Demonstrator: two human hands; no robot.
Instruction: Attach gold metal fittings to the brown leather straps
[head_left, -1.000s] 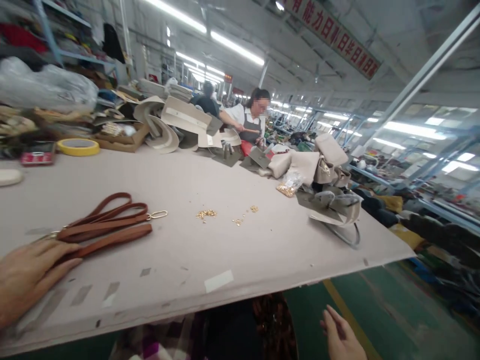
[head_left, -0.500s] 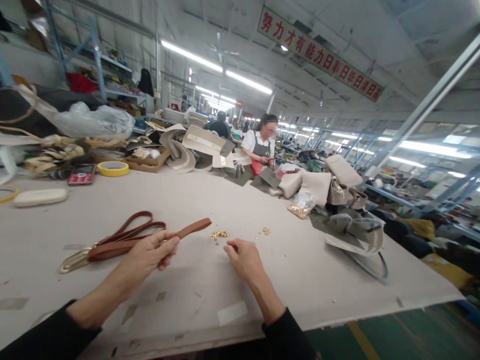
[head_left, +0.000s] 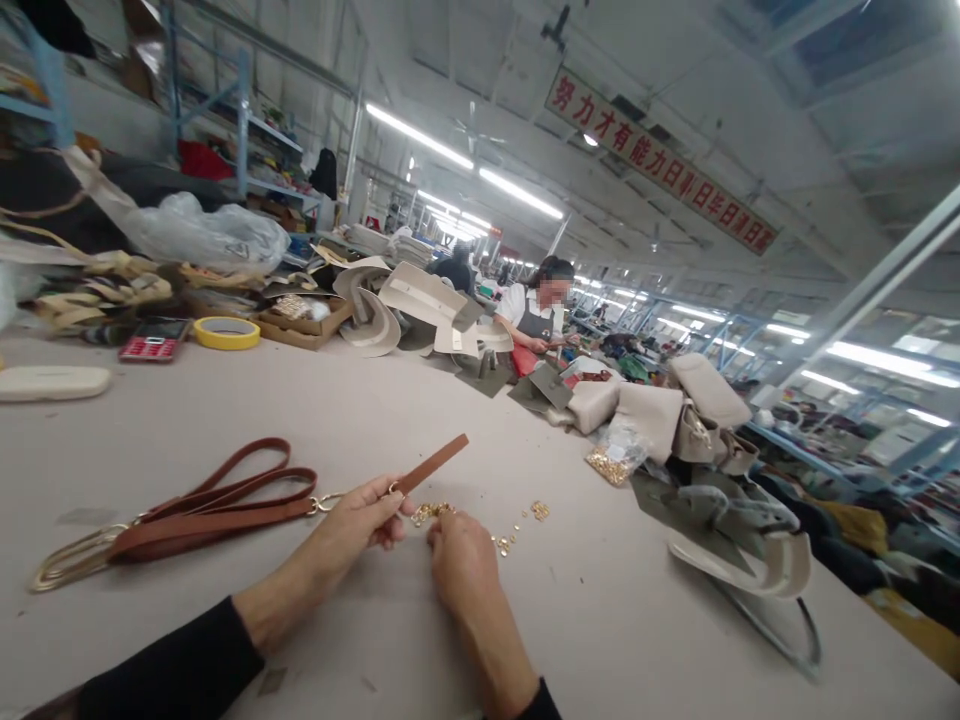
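Note:
My left hand [head_left: 373, 512] is closed around a brown leather strap [head_left: 436, 463] close to one end, and that end sticks out to the upper right past my fingers. The rest of the strap lies looped on the table to the left, with a gold clasp [head_left: 328, 502] near my wrist and large gold oval rings [head_left: 71, 562] at the far left. Curled down at the near edge of a small pile of gold metal pieces [head_left: 431, 511], my right hand [head_left: 466, 562] has its fingertips mostly hidden. More loose gold pieces [head_left: 539, 511] lie to its right.
Yellow tape [head_left: 227, 333], a red and dark device [head_left: 154, 341] and a pale case [head_left: 54, 383] sit at back left. A cardboard box [head_left: 304, 328] stands beside cream bag panels [head_left: 420, 293]. A bag of gold hardware [head_left: 613, 460] lies right. A person [head_left: 538, 310] works behind.
My left hand has moved right with the strap, drawing its looped part out longer. My right hand has come left and down to the gold pile. The view has shifted.

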